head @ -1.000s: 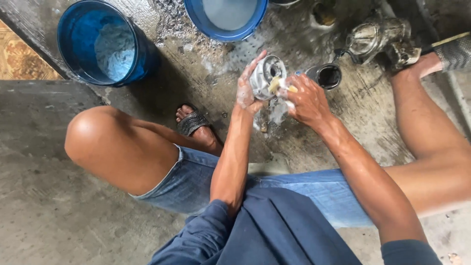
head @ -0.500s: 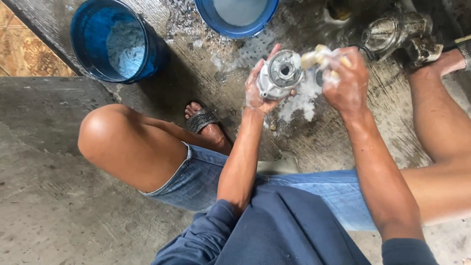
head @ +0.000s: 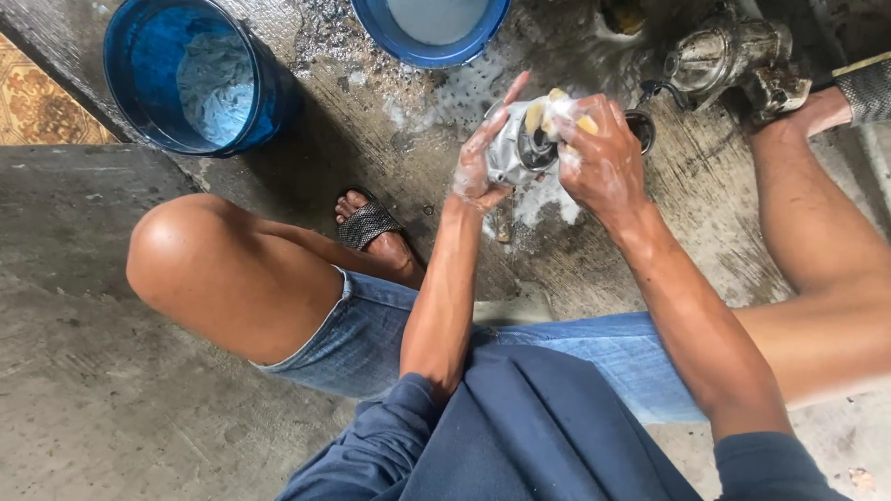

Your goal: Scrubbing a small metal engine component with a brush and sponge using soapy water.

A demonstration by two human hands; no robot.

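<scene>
Bare wet floor [head: 408, 176] lies open to the left of the hands, but the blue bucket [head: 200, 79] and blue basin [head: 432, 28] block the far side, and a metal kettle [head: 729, 56] blocks the far right.

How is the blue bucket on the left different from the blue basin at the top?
The blue bucket is deep, with tall walls, and holds a heap of white foam or cloth over dark water; the blue basin looks shallower and holds pale, smooth water. The bucket shows whole, while the basin is cut off by the picture's top edge. The basin sits nearer the soapy hands. Both are round, blue and stand on the wet concrete floor.
</scene>
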